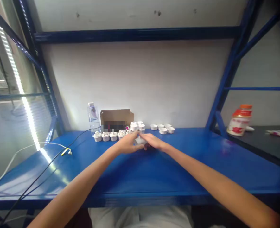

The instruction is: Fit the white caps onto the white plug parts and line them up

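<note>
Near the middle of the blue table, my left hand (129, 143) and my right hand (153, 141) close together around a small white piece (140, 140). Fingers cover much of it, so its exact kind does not show. Just behind my hands, white round caps (141, 126) are stacked in a small cluster. To their left runs a row of white cups (105, 136) with small parts on top, its right end partly hidden by my left hand. Several white shallow cups (163, 130) stand apart on the right.
At the back left are a clear water bottle (93, 118) and an open cardboard box (117, 117). A white cable (42, 143) and a black cable (56, 155) cross the table's left side. An orange-capped jar (240, 122) stands on a dark surface at right.
</note>
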Motion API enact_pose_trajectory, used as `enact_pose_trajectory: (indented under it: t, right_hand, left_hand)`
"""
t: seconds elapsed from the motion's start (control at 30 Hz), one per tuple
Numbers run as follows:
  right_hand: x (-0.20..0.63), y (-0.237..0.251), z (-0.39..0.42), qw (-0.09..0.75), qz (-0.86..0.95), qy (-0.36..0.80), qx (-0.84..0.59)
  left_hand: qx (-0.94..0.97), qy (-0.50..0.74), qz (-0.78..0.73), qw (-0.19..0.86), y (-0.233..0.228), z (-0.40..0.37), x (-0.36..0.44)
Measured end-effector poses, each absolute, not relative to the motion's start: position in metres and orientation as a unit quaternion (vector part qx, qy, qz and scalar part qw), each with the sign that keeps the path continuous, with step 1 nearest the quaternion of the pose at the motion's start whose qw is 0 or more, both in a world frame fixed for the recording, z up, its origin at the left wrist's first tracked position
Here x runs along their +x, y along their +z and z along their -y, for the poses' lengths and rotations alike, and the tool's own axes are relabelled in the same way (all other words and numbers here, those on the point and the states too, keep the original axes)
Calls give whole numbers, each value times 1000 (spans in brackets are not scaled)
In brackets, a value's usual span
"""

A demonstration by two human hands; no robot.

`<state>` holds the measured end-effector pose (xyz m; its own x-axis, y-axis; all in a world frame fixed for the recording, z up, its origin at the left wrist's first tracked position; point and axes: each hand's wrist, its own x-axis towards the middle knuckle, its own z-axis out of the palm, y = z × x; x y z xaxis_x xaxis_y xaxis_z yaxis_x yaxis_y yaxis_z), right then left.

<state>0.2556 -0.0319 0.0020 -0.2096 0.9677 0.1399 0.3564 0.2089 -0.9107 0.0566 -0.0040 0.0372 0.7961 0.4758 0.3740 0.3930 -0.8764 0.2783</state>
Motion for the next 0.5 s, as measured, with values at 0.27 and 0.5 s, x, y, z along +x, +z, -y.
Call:
enact_pose_trajectory:
  t: [0.27, 0.5]
  right_hand:
    - [252, 7, 35, 438, 502, 623, -409]
    - [248, 8, 38, 490, 462, 640, -369]
  left_hand:
    - [938, 274, -209, -37, 20, 21, 67]
    - [912, 297, -278, -51, 34, 20, 62]
